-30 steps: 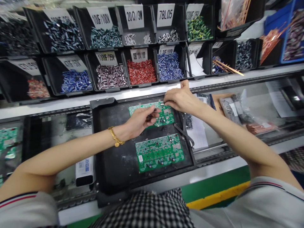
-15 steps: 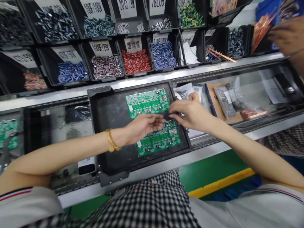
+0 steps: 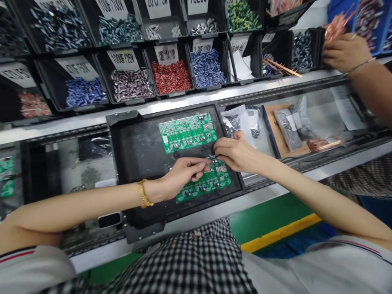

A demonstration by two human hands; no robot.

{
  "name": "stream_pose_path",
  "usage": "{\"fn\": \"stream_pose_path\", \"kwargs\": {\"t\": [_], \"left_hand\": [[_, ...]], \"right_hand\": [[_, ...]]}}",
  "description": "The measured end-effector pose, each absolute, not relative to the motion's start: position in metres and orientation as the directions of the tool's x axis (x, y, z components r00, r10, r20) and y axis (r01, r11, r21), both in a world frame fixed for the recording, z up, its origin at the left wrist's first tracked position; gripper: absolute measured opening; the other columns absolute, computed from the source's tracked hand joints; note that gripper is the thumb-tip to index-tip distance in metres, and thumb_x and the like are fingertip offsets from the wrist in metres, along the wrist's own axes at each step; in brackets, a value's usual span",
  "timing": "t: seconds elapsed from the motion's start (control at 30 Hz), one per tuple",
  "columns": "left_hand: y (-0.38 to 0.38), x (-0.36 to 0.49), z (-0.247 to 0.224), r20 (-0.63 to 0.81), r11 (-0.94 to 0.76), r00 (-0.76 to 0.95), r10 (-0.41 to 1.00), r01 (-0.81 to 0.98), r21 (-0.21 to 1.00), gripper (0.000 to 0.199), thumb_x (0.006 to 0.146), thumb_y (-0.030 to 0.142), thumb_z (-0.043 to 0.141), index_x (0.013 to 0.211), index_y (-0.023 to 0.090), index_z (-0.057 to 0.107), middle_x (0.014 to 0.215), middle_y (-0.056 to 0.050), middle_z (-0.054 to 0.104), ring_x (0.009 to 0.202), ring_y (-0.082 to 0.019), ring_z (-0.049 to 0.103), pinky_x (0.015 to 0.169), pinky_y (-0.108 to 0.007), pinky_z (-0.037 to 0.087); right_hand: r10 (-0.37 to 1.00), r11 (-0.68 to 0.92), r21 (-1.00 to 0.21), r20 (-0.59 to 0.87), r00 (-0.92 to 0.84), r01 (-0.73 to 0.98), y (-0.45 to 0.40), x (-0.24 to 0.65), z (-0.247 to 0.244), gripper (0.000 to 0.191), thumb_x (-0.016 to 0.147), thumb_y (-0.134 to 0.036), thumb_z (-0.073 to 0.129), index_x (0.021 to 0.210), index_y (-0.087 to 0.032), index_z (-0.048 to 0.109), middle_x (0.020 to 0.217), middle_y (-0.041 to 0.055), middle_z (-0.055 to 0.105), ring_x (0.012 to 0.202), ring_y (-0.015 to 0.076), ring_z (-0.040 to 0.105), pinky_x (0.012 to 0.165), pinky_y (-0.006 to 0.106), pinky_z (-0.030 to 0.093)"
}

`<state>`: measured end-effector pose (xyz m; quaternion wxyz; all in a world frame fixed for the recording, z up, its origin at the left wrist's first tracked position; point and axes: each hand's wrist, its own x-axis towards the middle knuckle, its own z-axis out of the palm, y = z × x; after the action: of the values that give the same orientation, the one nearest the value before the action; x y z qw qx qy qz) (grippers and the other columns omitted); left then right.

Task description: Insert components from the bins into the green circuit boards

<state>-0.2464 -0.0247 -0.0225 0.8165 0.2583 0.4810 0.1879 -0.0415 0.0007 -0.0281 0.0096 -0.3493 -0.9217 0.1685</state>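
Two green circuit boards lie in a black tray, an upper board [image 3: 187,132] and a lower board [image 3: 204,183]. My left hand [image 3: 188,171] reaches over the lower board's upper left part, index finger stretched along its top edge and the other fingers curled in. At the top right corner of that board, my right hand [image 3: 234,153] has thumb and fingers pinched together. Whatever either hand may hold is hidden by the fingers. The black tray [image 3: 137,151] rests on the conveyor rails.
Labelled black bins of small components, such as red parts [image 3: 171,76] and blue parts [image 3: 208,67], line the back. A co-worker's hand [image 3: 347,53] is at copper-coloured strips [image 3: 338,26]. Right of the tray is a cardboard box [image 3: 272,118] with bagged parts.
The dark piece seen between my hands no longer shows. My left hand has lowered onto the lower board, its fingers more curled. The co-worker's hand has moved left onto the copper-coloured strips.
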Motion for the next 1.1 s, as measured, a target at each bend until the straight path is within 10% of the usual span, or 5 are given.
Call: {"fn": "stream_pose_path", "kwargs": {"t": [0.43,0.7,0.9,1.1], "left_hand": [[-0.019,-0.244,-0.031,-0.738,0.845,0.438,0.513,-0.103,0.525,0.028,0.083,0.032,0.06,0.072,0.005,0.06,0.062,-0.002,0.054,0.042,0.0,0.032,0.04,-0.017,0.017],[-0.02,-0.236,-0.021,-0.727,0.861,0.47,0.5,-0.18,0.476,0.029,0.088,0.024,0.052,0.065,0.007,0.054,0.061,-0.001,0.052,0.043,-0.001,0.035,0.041,-0.015,0.023],[-0.026,-0.242,-0.021,-0.752,0.919,0.54,0.378,-0.121,0.375,0.022,0.091,0.01,0.038,0.092,0.006,0.06,0.085,-0.011,0.065,0.057,-0.007,0.054,0.055,-0.019,0.041],[-0.031,-0.25,-0.029,-0.716,0.863,0.556,0.423,-0.006,0.505,0.023,0.087,0.027,0.053,0.091,0.006,0.062,0.079,-0.008,0.062,0.049,-0.005,0.046,0.044,-0.019,0.029]], "right_hand": [[0.561,0.818,-0.053,-0.153,-0.814,0.573,-0.004,-0.048,-0.026,0.025,0.085,-0.002,0.038,0.075,-0.013,0.058,0.086,0.0077,0.064,0.091,0.0207,0.051,0.071,0.034,0.021],[0.762,0.568,-0.5,0.02,-0.647,0.654,-0.014,-0.058,-0.004,0.013,0.088,-0.02,0.049,0.09,-0.019,0.063,0.091,0.0013,0.068,0.079,0.0142,0.06,0.073,0.033,0.023],[0.73,0.631,-0.357,-0.027,-0.683,0.688,-0.007,-0.047,-0.017,0.022,0.088,-0.011,0.039,0.085,-0.015,0.061,0.095,0.0043,0.066,0.079,0.0147,0.058,0.071,0.034,0.02],[0.69,0.682,-0.3,-0.039,-0.723,0.667,-0.004,-0.04,-0.033,0.026,0.086,-0.005,0.035,0.084,-0.013,0.059,0.099,0.0063,0.063,0.079,0.0147,0.057,0.073,0.034,0.02]]}}
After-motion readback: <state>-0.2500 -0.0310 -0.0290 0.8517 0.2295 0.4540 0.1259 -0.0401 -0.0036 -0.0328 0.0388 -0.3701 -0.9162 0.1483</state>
